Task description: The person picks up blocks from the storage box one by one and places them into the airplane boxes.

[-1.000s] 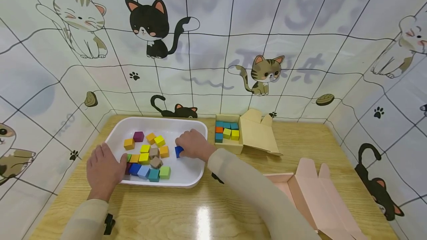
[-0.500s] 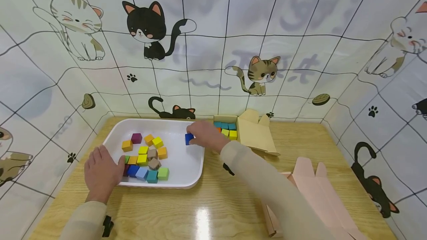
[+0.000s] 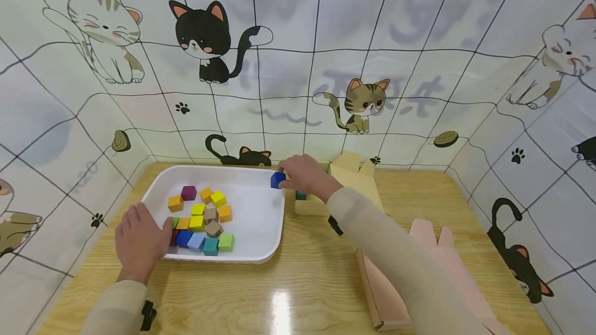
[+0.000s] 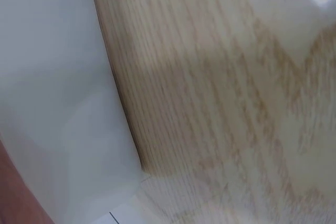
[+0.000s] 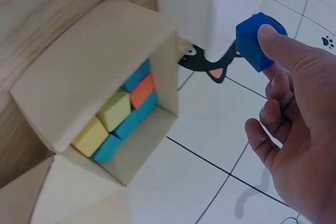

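Note:
My right hand (image 3: 309, 174) pinches a dark blue cube (image 3: 278, 180) over the right rim of the white tray (image 3: 258, 216). In the right wrist view, thumb and fingertips of the hand (image 5: 310, 103) grip the blue cube (image 5: 254, 40) beside the cream box (image 5: 105, 56), whose blue, yellow and orange cubes show inside. In the head view the hand partly hides that box (image 3: 312, 208). My left hand (image 3: 142, 234) rests on the tray's left edge, fingers fairly straight, near the many-coloured cubes. The left wrist view shows the tray's side (image 4: 63, 103), with only a sliver of the hand (image 4: 18, 198).
An open pink box (image 3: 382, 293) lies at the right front of the wooden table (image 3: 233, 299), partly covered by my right sleeve (image 3: 391, 247). Several loose cubes, including a purple one (image 3: 188, 193), sit in the tray's left half. A cat-patterned sheet (image 3: 288, 76) stands behind.
My right hand has lifted the blue cube from the tray's right part and carried it up, back and right to the rim. The left hand has stayed on the tray edge.

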{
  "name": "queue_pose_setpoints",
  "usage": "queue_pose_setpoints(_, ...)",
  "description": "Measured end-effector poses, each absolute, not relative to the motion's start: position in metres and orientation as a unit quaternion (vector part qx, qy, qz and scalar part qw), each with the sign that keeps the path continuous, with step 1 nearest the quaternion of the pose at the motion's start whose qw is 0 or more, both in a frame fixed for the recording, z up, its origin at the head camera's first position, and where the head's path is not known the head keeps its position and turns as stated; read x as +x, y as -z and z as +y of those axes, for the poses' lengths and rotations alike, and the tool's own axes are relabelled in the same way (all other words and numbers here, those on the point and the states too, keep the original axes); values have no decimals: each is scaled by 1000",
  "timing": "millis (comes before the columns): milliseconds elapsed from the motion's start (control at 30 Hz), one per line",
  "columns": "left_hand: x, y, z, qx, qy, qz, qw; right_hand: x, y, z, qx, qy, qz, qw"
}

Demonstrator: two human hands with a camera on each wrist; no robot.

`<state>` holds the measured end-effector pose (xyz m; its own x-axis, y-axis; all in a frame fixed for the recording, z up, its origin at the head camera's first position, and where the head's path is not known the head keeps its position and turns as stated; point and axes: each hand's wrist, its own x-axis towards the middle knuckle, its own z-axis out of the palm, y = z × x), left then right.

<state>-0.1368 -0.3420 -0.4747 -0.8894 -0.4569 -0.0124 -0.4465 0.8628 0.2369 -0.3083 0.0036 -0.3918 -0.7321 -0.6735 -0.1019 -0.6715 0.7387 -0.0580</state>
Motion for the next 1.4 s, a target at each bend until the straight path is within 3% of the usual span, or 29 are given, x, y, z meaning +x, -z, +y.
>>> queue_pose_setpoints(433, -137, 478, -345, 232, 112, -966, 31, -323, 375, 37, -305, 24, 950, 68)
queue_pose_setpoints(967, -136, 476, -343, 234, 116, -965, 35, -321, 422, 63, -309, -49, 943, 115)
queue_pose_setpoints(1400, -136, 474, -342, 233, 118, -965, 29, -321, 448, 55, -303, -90, 946, 77)
